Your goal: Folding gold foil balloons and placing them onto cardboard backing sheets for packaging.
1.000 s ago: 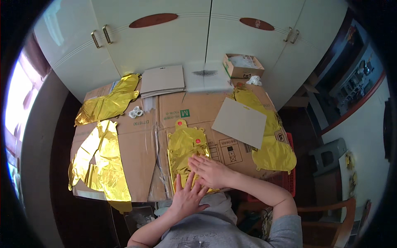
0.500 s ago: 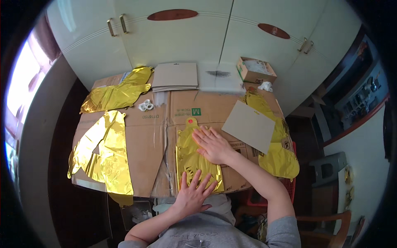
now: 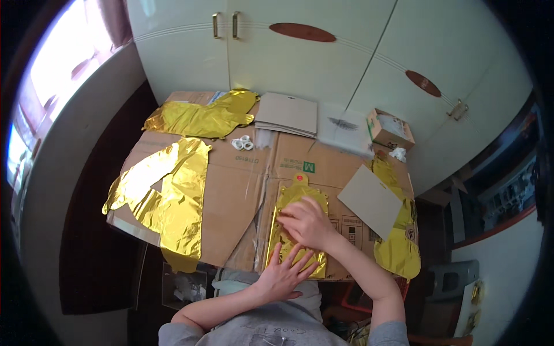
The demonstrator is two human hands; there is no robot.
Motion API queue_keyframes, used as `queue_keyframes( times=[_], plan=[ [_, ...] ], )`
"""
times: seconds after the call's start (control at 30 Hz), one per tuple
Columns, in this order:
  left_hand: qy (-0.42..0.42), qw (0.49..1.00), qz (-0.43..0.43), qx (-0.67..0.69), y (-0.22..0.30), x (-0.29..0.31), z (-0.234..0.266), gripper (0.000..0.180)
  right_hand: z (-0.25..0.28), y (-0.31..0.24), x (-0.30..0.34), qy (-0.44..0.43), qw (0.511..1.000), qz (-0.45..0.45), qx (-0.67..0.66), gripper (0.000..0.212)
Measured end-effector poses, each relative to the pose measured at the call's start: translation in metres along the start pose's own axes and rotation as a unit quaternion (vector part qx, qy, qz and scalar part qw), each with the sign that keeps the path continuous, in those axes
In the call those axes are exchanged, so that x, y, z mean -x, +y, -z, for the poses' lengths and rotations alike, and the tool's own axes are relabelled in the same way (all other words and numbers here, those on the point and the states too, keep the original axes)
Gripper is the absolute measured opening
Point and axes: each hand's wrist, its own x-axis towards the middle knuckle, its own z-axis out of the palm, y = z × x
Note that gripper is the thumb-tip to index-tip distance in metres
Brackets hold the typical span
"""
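Note:
A folded gold foil balloon [image 3: 294, 254] lies flat on the cardboard in front of me, its tab with a red dot [image 3: 300, 178] pointing away. My left hand [image 3: 284, 273] rests on the near part of the foil, fingers spread. Over the middle of the balloon, my right hand [image 3: 309, 222] is closed, its fingers bent and bunched together. Whether foil is caught between those fingertips is hidden. To the right lies a grey card [image 3: 370, 202], tilted, on top of more gold foil [image 3: 398, 256].
Another flat foil balloon [image 3: 183, 207] spreads over the left side and hangs past the near edge; more foil [image 3: 199, 119] lies behind it. White tape rolls [image 3: 242, 142], a stack of grey cards [image 3: 287, 113] and a small box [image 3: 390, 129] stand toward the back, before white cabinets [image 3: 358, 52].
My right hand has gone from lying flat with fingers out to bent, gathered fingers over the balloon's middle. My left hand stays spread on the near foil. The whole view has turned leftward.

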Motion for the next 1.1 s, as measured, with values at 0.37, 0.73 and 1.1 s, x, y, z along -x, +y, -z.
queue_keyframes(
  times=[0.37,0.73,1.1],
  plan=[
    [-0.043,0.999,-0.007,0.024,0.0,0.001,-0.002,0.093,-0.022,-0.02,0.018,-0.104,0.986,0.1,-0.085,0.035],
    [0.003,1.0,-0.009,0.018,-0.004,-0.001,0.0,0.097,-0.035,-0.014,0.005,-0.04,0.999,0.008,0.006,0.033],
    [-0.005,1.0,-0.002,0.017,-0.001,-0.001,0.004,0.096,-0.042,0.0,-0.012,-0.021,0.998,-0.046,0.033,0.035]
  ],
)
